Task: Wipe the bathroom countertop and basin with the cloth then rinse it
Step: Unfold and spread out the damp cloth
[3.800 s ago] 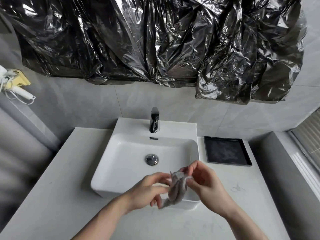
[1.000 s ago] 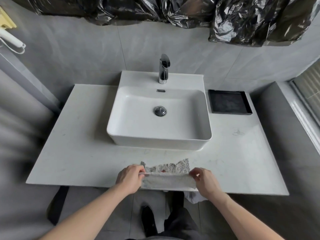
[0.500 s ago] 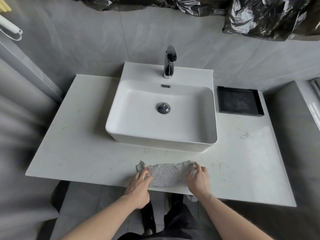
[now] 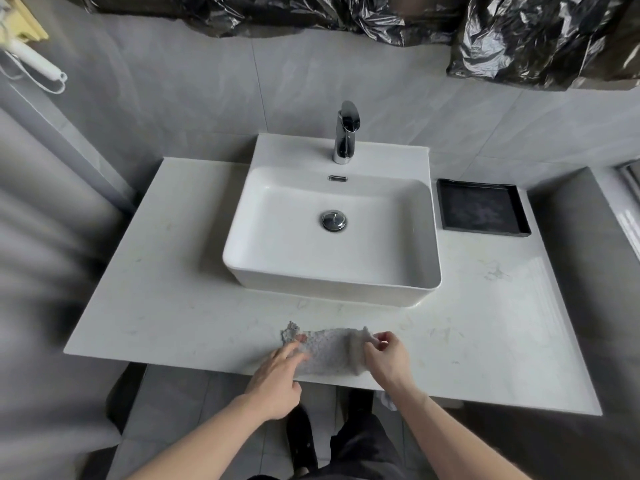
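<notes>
No readable brand, label or writing appears. The cloth [image 4: 329,351] lies flat at the front edge of the countertop [image 4: 166,306], in front of the basin [image 4: 332,233]. The left hand [image 4: 277,379] rests on its left part with fingers extended. The right hand [image 4: 389,362] pinches its right end, slightly lifted. Both hands are motion-blurred. The black tray [image 4: 483,211] sits at the rear right corner. The black plastic sheeting [image 4: 519,39] is cut off at the top.
</notes>
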A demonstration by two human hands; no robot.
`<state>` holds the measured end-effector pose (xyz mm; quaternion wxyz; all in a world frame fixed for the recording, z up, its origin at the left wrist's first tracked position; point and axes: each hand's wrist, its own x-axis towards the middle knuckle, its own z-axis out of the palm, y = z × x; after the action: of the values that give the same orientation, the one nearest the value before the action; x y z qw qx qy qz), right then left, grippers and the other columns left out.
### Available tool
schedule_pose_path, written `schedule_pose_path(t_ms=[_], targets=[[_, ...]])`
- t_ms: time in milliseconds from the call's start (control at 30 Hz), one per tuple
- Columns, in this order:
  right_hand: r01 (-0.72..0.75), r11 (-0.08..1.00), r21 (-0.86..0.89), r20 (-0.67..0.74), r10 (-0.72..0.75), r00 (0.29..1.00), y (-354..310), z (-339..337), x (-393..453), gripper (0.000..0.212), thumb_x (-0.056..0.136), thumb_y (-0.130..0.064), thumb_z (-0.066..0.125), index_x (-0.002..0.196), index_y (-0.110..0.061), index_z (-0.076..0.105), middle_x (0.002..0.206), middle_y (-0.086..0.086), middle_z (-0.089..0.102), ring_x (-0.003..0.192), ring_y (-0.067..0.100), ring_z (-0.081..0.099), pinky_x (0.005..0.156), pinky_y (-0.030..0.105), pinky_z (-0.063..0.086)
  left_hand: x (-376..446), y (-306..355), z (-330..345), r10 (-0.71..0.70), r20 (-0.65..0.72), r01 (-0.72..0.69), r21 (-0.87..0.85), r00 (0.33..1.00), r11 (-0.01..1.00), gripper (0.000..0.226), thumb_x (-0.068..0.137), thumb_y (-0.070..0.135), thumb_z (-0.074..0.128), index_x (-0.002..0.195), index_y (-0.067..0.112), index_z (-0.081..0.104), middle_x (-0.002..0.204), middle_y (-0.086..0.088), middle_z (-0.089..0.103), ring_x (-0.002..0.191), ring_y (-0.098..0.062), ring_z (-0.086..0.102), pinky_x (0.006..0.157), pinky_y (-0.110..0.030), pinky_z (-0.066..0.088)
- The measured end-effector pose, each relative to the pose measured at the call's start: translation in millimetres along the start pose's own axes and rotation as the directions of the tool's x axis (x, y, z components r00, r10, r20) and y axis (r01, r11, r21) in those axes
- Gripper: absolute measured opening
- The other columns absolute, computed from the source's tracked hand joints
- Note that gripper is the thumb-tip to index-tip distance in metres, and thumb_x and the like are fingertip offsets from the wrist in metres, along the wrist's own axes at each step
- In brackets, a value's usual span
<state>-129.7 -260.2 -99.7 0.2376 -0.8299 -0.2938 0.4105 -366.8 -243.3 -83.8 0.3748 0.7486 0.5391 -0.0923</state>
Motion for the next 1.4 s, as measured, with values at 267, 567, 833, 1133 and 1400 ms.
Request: schedule_pose_path(t_ms=[267, 567, 833, 1133, 1400], targets=[[0.171, 0.983, 0.065, 0.203, -0.181, 0.962, -43.2, 76.1, -36.2, 0.028, 0.096, -0.036, 0.061, 0.118, -0.019, 0.061, 0.105, -0.002, 0.073, 0.08, 0.01, 0.074, 0.067, 0.027, 0.06, -32.9, -26.4, -3.1, -0.021, 0.001, 0.021, -0.052, 1.0, 0.998, 0.044, 0.093, 0.026, 0.054, 0.136, 0.033, 0.053, 0.141, 0.018, 0.048, 0.134, -0.008, 0.044, 0.11, -0.024, 0.036], [0.122, 0.96, -0.251, 0.033, -0.118, 0.992, -11.5, 87.4, -49.9, 0.063, 0.086, -0.031, 0.069, 0.142, -0.016, 0.044, 0.135, 0.007, 0.052, 0.125, 0.028, 0.053, 0.104, 0.037, 0.045, -61.8, -49.2, -7.5, -0.081, -0.053, 0.074, -0.119, 0.995, 0.99, 0.028, 0.095, 0.027, 0.056, 0.113, 0.047, 0.047, 0.13, 0.025, 0.046, 0.126, -0.002, 0.042, 0.107, -0.021, 0.032], [-0.073, 0.973, -0.22, 0.135, 0.104, 0.985, -14.4, 75.7, -25.8, 0.031, 0.084, -0.033, 0.067, 0.109, -0.015, 0.064, 0.101, 0.004, 0.073, 0.098, 0.025, 0.068, 0.085, 0.03, 0.054, -69.3, -44.3, -14.8, -0.078, -0.084, 0.064, -0.161, 0.993, 0.985, 0.027, 0.092, 0.029, 0.057, 0.108, 0.049, 0.049, 0.126, 0.027, 0.051, 0.121, 0.0, 0.047, 0.106, -0.023, 0.036], [0.035, 0.968, 0.247, 0.223, -0.092, 0.97, -56.9, 22.1, -71.8, 0.012, 0.077, -0.011, 0.051, 0.088, -0.008, 0.048, 0.077, 0.02, 0.074, 0.069, 0.038, 0.073, 0.067, 0.046, 0.063, -53.5, -22.3, -28.1, -0.112, -0.058, 0.069, -0.493, 0.992, 0.867, 0.033, 0.086, 0.029, 0.066, 0.117, 0.039, 0.063, 0.124, 0.021, 0.063, 0.109, 0.002, 0.062, 0.095, -0.02, 0.047], [0.087, 0.853, 0.515, 0.227, -0.234, 0.945, -73.6, -57.3, -108.8, 0.02, 0.086, 0.014, 0.047, 0.099, -0.001, 0.05, 0.071, 0.003, 0.069, 0.065, 0.018, 0.066, 0.067, 0.041, 0.06, -37.2, 43.0, -49.0, 0.024, 0.236, 0.217, -0.925, 0.971, 0.311, 0.056, 0.079, 0.045, 0.069, 0.129, 0.02, 0.063, 0.122, -0.003, 0.069, 0.105, -0.02, 0.069, 0.088, -0.039, 0.058]])
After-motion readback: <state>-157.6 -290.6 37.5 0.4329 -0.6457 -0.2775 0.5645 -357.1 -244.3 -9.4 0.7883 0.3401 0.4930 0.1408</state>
